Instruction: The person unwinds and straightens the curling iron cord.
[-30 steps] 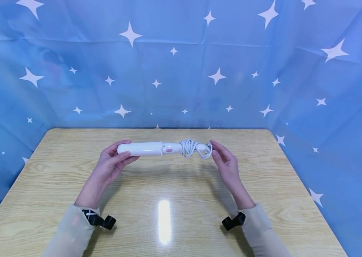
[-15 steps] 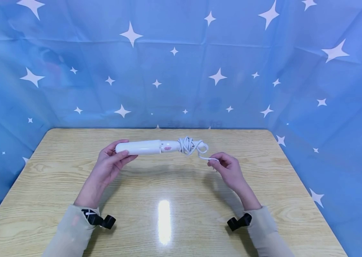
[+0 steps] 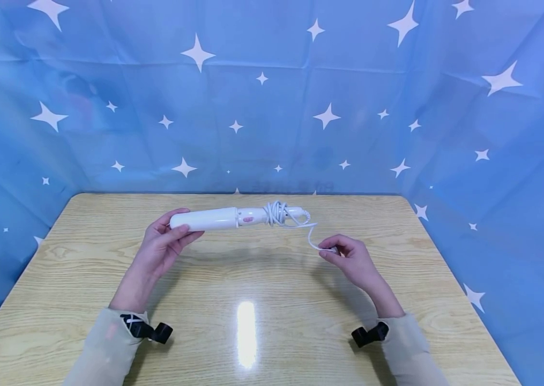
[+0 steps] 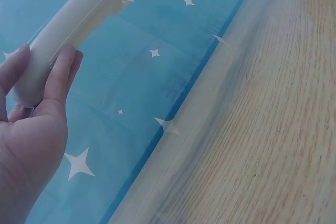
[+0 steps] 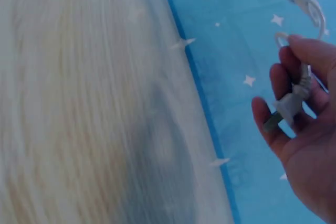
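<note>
My left hand (image 3: 158,246) holds a white hair iron (image 3: 211,219) by its thick rounded end, thumb in front and fingers behind. Raised over the table, it lies almost level, its handle pointing right with a pink switch (image 3: 248,219). Several turns of white cord (image 3: 275,213) are wound round the handle. A loose length of that cord hangs across to my right hand (image 3: 356,262), which pinches it at the plug end. In the right wrist view the plug (image 5: 290,105) sits within the curled fingers, its prong end pointing out past them.
A light wood-grain table (image 3: 262,284) lies beneath both hands, with a bright light reflection near its front middle. Blue curtain (image 3: 272,134) with white stars stands behind the far edge and along both sides. Each wrist carries a small black camera (image 3: 161,333).
My right hand has moved from the handle's end to the right and toward me, drawing a length of cord off with the plug. The hair iron has shifted slightly left, its handle end tilting up.
</note>
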### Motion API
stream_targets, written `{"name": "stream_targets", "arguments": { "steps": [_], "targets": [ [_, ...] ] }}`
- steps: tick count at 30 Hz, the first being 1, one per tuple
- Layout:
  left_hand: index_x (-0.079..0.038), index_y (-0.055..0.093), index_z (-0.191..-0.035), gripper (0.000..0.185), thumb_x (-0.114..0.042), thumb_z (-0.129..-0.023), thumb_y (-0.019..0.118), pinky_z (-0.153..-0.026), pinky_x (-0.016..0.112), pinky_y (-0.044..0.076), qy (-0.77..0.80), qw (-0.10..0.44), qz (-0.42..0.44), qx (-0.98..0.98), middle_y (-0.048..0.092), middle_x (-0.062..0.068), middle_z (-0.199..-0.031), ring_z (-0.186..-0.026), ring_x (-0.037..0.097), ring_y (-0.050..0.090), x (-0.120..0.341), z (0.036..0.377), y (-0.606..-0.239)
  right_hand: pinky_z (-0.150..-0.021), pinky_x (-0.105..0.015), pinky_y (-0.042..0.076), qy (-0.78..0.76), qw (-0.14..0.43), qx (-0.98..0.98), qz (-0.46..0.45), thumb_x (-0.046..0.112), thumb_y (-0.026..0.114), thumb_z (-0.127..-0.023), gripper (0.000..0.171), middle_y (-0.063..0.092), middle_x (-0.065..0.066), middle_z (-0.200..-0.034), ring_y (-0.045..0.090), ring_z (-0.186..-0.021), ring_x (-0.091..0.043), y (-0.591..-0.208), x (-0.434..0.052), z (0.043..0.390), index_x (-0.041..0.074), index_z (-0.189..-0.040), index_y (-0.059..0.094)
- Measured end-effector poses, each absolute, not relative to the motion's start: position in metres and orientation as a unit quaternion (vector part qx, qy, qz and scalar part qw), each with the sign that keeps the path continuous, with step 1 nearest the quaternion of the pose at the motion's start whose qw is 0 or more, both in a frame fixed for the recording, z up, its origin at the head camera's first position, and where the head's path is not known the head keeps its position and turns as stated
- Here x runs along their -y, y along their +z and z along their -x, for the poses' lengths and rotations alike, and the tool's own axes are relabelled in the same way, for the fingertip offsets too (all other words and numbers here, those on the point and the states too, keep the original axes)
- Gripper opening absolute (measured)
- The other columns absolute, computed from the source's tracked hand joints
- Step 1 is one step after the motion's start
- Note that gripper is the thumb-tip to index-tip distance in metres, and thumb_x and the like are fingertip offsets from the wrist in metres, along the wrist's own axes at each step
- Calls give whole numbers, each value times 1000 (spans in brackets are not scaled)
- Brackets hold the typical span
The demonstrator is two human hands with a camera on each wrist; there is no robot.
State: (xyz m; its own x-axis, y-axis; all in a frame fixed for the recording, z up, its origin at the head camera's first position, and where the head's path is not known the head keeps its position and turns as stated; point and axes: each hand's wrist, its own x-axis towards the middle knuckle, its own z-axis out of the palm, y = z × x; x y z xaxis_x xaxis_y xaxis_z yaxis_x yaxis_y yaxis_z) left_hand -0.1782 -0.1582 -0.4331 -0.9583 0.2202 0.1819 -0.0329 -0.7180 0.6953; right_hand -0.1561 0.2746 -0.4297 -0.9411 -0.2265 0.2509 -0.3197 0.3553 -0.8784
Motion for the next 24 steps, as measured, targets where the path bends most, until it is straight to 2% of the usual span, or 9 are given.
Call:
{"name": "stream_targets", "arguments": {
  "steps": [6, 8, 13, 17, 21, 24],
  "targets": [
    [-2, 72, -117, 36, 20, -98, 49, -98, 41, 57, 919, 73, -136, -364, 41, 20, -135, -119, 29, 60, 158, 178, -433, -76, -28, 49, 492, 50, 859, -135, -1, 76, -90, 17, 70, -8, -92, 60, -88, -10, -435, -280, 157, 0, -107, 73],
    [-2, 72, -117, 37, 20, -98, 49, -98, 41, 57, 918, 74, -138, -364, 41, 20, -136, -120, 29, 60, 158, 178, -434, -87, -37, 52, 482, 52, 866, -124, 0, 77, -90, 21, 71, -7, -92, 63, -95, -12, -436, -281, 158, 0, -110, 72],
    [-2, 72, -117, 37, 20, -98, 49, -98, 41, 57, 918, 76, -139, -363, 42, 19, -135, -121, 28, 59, 157, 177, -434, -105, -56, 49, 485, 50, 864, -124, -2, 77, -90, 27, 72, -7, -91, 68, -96, -21, -438, -280, 158, -4, -116, 70],
    [-3, 72, -117, 36, 19, -98, 50, -99, 41, 56, 917, 76, -140, -366, 43, 18, -135, -121, 28, 59, 157, 176, -433, -105, -50, 52, 496, 39, 857, -134, -5, 77, -88, 31, 73, -10, -92, 70, -95, -27, -441, -279, 159, -5, -118, 68],
    [-4, 72, -117, 38, 19, -99, 50, -99, 41, 56, 916, 78, -144, -367, 44, 17, -134, -121, 28, 58, 157, 177, -433, -93, -39, 59, 499, 15, 856, -135, -4, 77, -88, 33, 73, -11, -93, 71, -94, -28, -444, -278, 160, -6, -120, 67],
    [-5, 72, -117, 39, 20, -99, 49, -99, 41, 56, 914, 79, -148, -369, 44, 17, -134, -121, 28, 58, 157, 176, -433, -82, -28, 60, 495, 7, 859, -131, -1, 77, -90, 32, 73, -10, -94, 71, -92, -24, -444, -279, 160, -6, -120, 67]
  ]
}}
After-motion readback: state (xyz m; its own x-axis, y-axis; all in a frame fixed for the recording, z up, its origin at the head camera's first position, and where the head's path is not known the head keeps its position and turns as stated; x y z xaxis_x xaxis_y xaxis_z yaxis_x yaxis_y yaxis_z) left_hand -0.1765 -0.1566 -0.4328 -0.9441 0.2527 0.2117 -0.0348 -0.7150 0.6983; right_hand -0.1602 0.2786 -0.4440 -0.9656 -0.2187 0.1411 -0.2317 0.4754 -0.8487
